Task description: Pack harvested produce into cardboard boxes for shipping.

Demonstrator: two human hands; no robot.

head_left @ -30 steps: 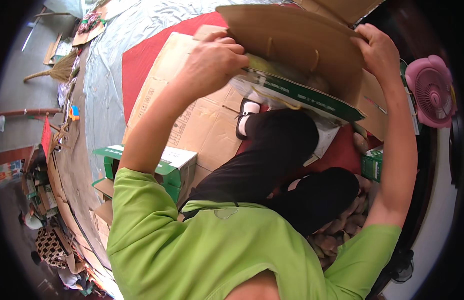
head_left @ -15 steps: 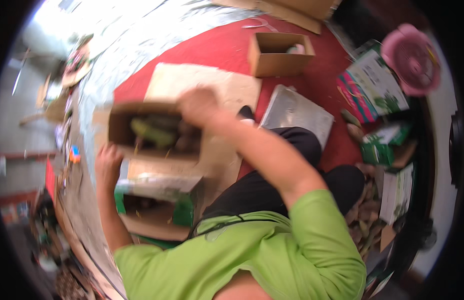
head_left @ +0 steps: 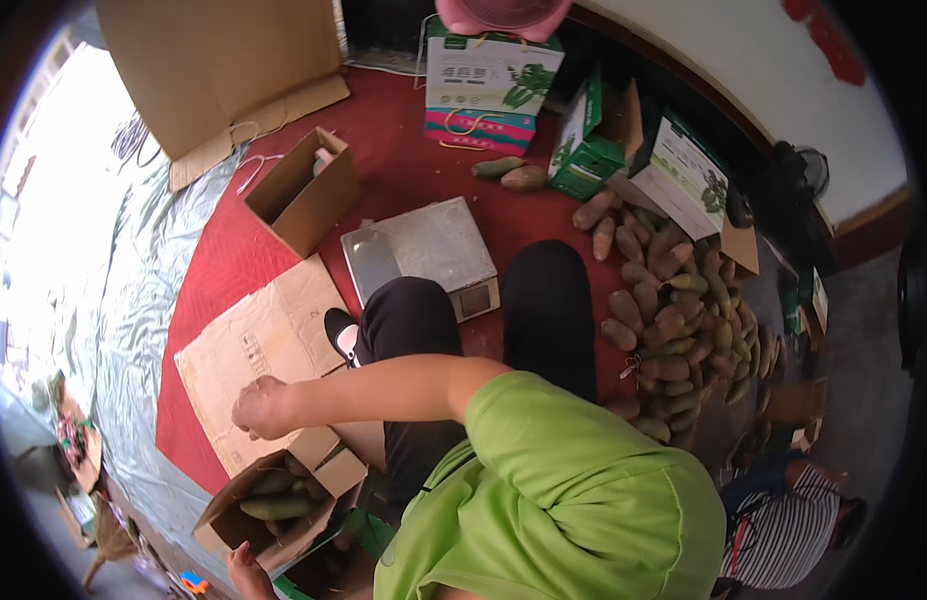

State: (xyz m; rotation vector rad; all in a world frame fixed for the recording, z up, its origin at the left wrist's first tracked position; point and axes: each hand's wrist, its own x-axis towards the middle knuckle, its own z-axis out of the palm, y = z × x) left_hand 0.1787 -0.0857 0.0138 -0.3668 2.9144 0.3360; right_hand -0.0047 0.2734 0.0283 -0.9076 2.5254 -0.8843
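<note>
At the lower left, a small open cardboard box (head_left: 328, 527) with raised flaps holds several long green and brownish vegetables (head_left: 273, 506) that look like radishes. My left hand (head_left: 248, 575) is closed at the near side of this box, partly cut off by the lower edge of the picture. Beyond the box, my right hand (head_left: 265, 408) hovers over a flattened cardboard sheet (head_left: 245, 345); its fingers are curled, and no object shows in them. A green carton (head_left: 308, 582) lies close beside the box, partly hidden.
A silver scale (head_left: 423, 250) stands before my knees. Left of it is another open cardboard box (head_left: 313, 205). At right lies a heap of radishes (head_left: 673, 330) near green-and-white cartons (head_left: 683, 175). A person in a striped top (head_left: 788, 530) is at the lower right.
My view has turned to the right. My right hand has let go of the radish box's far corner and is now apart from it. The left hand stays at the box.
</note>
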